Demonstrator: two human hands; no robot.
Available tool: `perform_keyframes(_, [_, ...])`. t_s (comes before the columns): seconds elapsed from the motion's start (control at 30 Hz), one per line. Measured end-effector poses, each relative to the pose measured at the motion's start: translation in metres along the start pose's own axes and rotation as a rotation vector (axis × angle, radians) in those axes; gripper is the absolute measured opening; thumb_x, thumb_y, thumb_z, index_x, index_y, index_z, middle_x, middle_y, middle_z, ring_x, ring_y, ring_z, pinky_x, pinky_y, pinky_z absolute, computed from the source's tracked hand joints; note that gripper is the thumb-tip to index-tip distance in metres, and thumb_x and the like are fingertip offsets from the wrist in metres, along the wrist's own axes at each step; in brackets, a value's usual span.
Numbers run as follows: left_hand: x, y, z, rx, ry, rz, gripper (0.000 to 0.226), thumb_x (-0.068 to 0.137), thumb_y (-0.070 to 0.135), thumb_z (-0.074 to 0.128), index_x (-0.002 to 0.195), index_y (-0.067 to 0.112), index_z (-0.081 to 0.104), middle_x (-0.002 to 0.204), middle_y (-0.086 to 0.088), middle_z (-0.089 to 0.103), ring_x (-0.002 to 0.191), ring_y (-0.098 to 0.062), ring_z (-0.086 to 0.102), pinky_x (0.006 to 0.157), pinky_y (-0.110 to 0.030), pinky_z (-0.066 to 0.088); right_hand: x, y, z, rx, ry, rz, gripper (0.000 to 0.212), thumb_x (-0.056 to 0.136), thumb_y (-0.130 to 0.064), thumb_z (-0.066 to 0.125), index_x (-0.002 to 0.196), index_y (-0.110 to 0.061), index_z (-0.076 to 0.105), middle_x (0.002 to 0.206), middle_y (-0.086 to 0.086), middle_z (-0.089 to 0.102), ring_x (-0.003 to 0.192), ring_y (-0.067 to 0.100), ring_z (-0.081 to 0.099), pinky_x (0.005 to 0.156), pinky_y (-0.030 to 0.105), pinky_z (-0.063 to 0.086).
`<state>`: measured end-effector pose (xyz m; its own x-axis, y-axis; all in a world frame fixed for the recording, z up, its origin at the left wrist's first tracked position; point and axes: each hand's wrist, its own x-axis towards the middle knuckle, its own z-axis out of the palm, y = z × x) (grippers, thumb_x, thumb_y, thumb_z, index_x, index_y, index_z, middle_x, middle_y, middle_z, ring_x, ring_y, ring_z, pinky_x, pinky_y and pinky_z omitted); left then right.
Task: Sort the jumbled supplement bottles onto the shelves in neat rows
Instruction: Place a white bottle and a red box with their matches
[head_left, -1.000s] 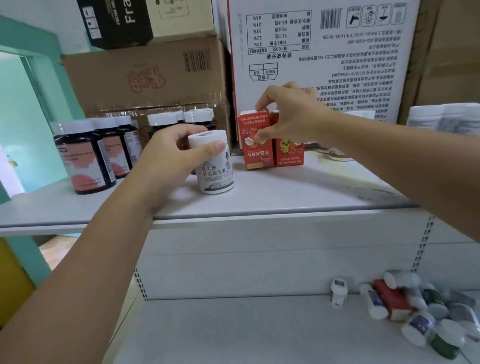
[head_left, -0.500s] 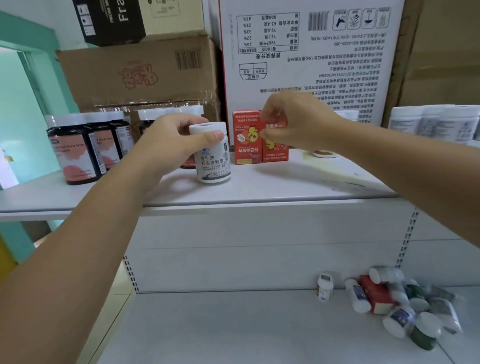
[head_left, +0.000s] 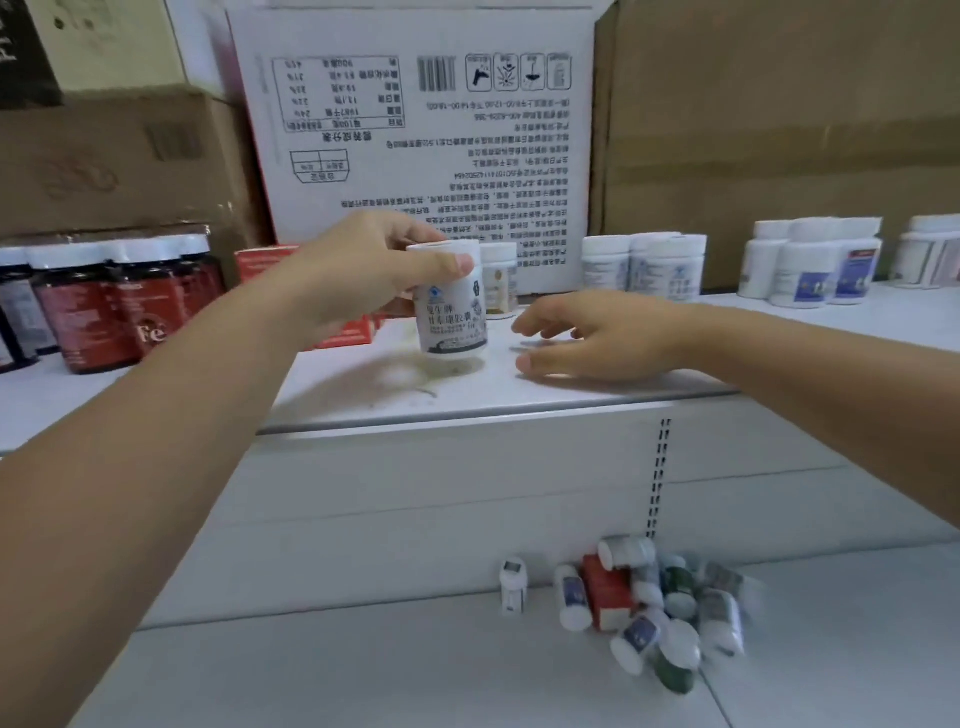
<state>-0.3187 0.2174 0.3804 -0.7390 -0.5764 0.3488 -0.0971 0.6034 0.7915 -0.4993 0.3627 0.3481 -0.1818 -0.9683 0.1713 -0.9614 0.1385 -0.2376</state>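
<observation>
My left hand (head_left: 363, 275) grips a white supplement bottle (head_left: 453, 317) by its cap and upper body, holding it upright just above the upper shelf (head_left: 467, 400). My right hand (head_left: 587, 335) hovers over the same shelf just right of that bottle, fingers spread and holding nothing. Red boxes (head_left: 348, 332) stand behind my left hand, mostly hidden. A small white bottle (head_left: 500, 278) stands behind the held one. A jumbled pile of bottles (head_left: 654, 613) and a red box (head_left: 607, 592) lie on the lower shelf (head_left: 363, 670).
Dark bottles with white caps (head_left: 104, 301) stand in rows at the upper shelf's left. White bottles (head_left: 644, 267) and more (head_left: 810, 267) line its right side. A large white carton (head_left: 415, 130) and brown cartons (head_left: 779, 130) back the shelf. One small bottle (head_left: 513, 584) stands alone below.
My right hand let go of the red boxes and dropped to the shelf on the right. My left hand carried the white bottle rightward, past the red boxes. The view panned right.
</observation>
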Motion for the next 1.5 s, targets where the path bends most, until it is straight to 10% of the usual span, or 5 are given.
perform_keyframes(0.33, [0.044, 0.064, 0.117, 0.133, -0.003, -0.008, 0.036, 0.078, 0.041, 0.077, 0.108, 0.023, 0.07, 0.103, 0.002, 0.074, 0.096, -0.016, 0.07, 0.09, -0.036, 0.056, -0.063, 0.119, -0.048, -0.054, -0.04, 0.034, 0.057, 0.089, -0.057, 0.053, 0.138, -0.028, 0.048, 0.134, -0.015, 0.051, 0.121, 0.006, 0.049, 0.104, 0.027, 0.04])
perform_keyframes(0.7, [0.094, 0.073, 0.167, 0.165, 0.144, -0.161, 0.052, 0.077, 0.026, 0.082, 0.123, 0.016, 0.06, 0.115, 0.0, 0.061, 0.085, -0.011, 0.067, 0.058, -0.023, 0.057, -0.084, 0.161, -0.047, -0.03, -0.022, 0.001, 0.046, 0.097, -0.047, 0.044, 0.135, -0.021, 0.051, 0.14, -0.003, 0.049, 0.124, 0.014, 0.045, 0.107, 0.031, 0.034])
perform_keyframes(0.93, [0.105, 0.052, 0.173, 0.074, 0.221, -0.163, 0.065, 0.068, 0.0, 0.085, 0.125, 0.009, 0.056, 0.109, -0.007, 0.063, 0.094, -0.019, 0.066, 0.075, -0.031, 0.06, -0.079, 0.165, -0.044, -0.021, -0.009, 0.008, 0.046, 0.095, -0.051, 0.046, 0.133, -0.026, 0.05, 0.138, -0.003, 0.047, 0.125, 0.015, 0.045, 0.108, 0.035, 0.033])
perform_keyframes(1.2, [0.088, 0.05, 0.162, 0.635, 0.037, -0.225, 0.038, 0.079, 0.048, 0.075, 0.078, 0.015, 0.055, 0.087, -0.005, 0.054, 0.079, -0.023, 0.054, 0.077, -0.033, 0.047, -0.081, 0.163, -0.045, -0.042, 0.012, 0.021, 0.045, 0.093, -0.052, 0.047, 0.131, -0.028, 0.053, 0.136, -0.004, 0.051, 0.123, 0.014, 0.047, 0.107, 0.035, 0.035])
perform_keyframes(1.5, [-0.012, 0.071, 0.133, 0.805, -0.085, -0.108, 0.042, 0.092, 0.045, 0.06, 0.129, 0.027, 0.057, 0.115, 0.007, 0.06, 0.105, -0.015, 0.057, 0.09, -0.03, 0.042, -0.115, 0.139, -0.055, -0.026, 0.146, 0.087, 0.044, 0.091, -0.049, 0.054, 0.131, -0.03, 0.055, 0.139, -0.007, 0.049, 0.122, 0.014, 0.047, 0.094, 0.028, 0.036])
